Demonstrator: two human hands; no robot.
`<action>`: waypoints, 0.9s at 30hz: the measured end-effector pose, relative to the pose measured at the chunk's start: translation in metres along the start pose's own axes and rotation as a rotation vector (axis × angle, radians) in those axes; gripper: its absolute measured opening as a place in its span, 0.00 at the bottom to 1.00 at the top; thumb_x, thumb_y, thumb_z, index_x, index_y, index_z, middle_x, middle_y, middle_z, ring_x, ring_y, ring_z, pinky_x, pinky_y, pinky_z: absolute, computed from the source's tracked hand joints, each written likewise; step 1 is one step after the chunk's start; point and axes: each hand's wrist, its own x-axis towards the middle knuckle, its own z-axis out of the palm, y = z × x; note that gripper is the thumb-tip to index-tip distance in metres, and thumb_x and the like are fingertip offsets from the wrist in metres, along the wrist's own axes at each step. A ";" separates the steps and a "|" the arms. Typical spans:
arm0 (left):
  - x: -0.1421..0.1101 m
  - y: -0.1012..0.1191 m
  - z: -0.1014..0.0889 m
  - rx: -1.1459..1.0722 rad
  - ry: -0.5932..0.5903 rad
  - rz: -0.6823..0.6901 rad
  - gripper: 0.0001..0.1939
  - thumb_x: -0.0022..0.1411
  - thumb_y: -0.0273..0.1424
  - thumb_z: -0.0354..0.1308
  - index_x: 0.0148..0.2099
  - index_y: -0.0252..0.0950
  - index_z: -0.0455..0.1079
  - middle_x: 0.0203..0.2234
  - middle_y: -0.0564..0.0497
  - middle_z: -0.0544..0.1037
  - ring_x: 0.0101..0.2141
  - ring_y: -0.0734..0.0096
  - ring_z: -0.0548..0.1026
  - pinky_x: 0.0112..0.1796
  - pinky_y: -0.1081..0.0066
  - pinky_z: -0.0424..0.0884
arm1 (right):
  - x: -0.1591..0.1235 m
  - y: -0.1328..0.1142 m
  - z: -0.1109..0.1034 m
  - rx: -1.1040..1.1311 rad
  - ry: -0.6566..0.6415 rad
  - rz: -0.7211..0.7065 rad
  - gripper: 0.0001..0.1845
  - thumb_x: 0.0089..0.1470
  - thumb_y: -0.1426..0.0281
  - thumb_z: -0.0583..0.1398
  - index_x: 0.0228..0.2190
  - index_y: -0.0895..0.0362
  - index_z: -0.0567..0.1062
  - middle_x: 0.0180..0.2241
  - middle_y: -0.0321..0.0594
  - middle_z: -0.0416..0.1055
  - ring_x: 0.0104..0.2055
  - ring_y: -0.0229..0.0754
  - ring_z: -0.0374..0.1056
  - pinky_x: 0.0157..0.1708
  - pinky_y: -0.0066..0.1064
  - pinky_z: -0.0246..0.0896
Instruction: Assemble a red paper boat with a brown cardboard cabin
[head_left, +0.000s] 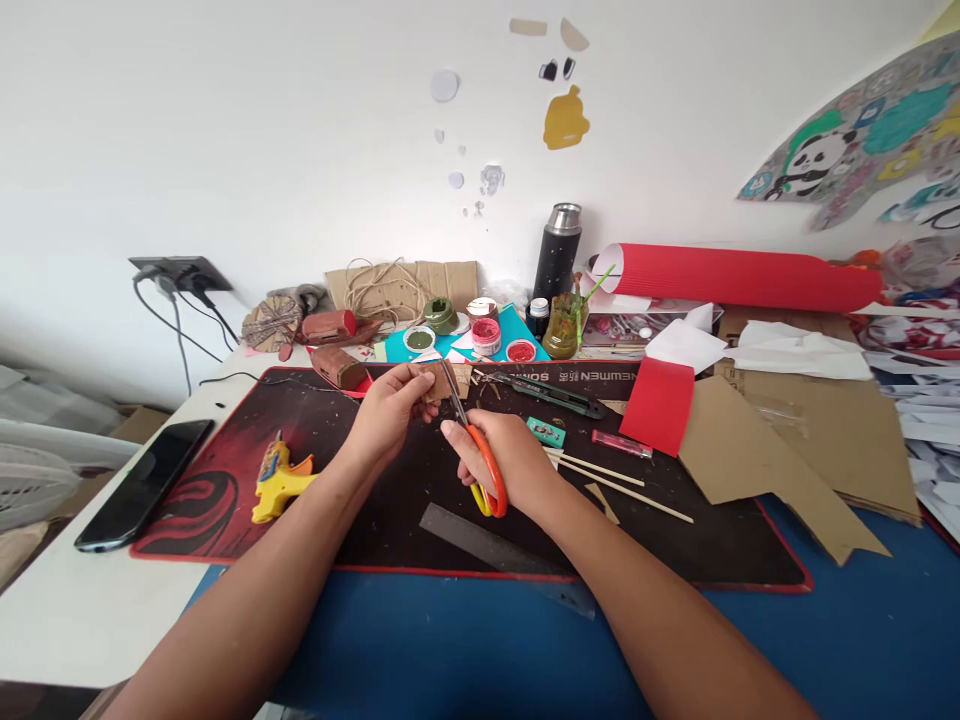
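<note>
My left hand (386, 408) is closed in a pinch on a small brown cardboard piece (437, 380), held above the black and red mat (225, 470). My right hand (504, 462) grips orange-handled scissors (480, 465), fingers through the loops. The scissor blades point up and away and meet the right edge of the cardboard piece. Both hands hover over the middle of the mat.
A yellow glue gun (276, 478), a grey ruler (487, 545), wooden sticks (615, 480), a utility knife (559, 393) and a lighter (621, 443) lie on the mat. A phone (142, 482) is at left. Cardboard sheets (780, 450), red paper (660, 405), paint jars (486, 335) and a flask (559, 250) stand behind.
</note>
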 end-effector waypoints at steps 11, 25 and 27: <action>-0.001 -0.004 0.003 -0.005 -0.018 -0.025 0.18 0.51 0.40 0.76 0.32 0.37 0.71 0.20 0.56 0.75 0.19 0.75 0.71 0.21 0.74 0.66 | 0.001 0.003 0.002 -0.112 0.072 0.005 0.25 0.74 0.56 0.58 0.25 0.51 0.63 0.18 0.34 0.72 0.21 0.41 0.71 0.28 0.31 0.54; -0.001 -0.007 0.004 0.035 -0.020 -0.041 0.17 0.50 0.39 0.75 0.33 0.37 0.71 0.21 0.55 0.75 0.19 0.74 0.73 0.21 0.74 0.67 | 0.000 -0.007 0.004 -0.212 0.065 0.081 0.25 0.75 0.66 0.56 0.23 0.53 0.62 0.22 0.36 0.72 0.22 0.37 0.64 0.29 0.32 0.47; -0.001 -0.008 0.003 0.039 -0.023 -0.043 0.17 0.50 0.39 0.74 0.33 0.37 0.71 0.21 0.55 0.75 0.19 0.74 0.73 0.21 0.74 0.67 | 0.000 -0.006 0.005 -0.206 0.068 0.084 0.25 0.75 0.66 0.56 0.23 0.53 0.61 0.21 0.36 0.71 0.22 0.37 0.63 0.29 0.32 0.47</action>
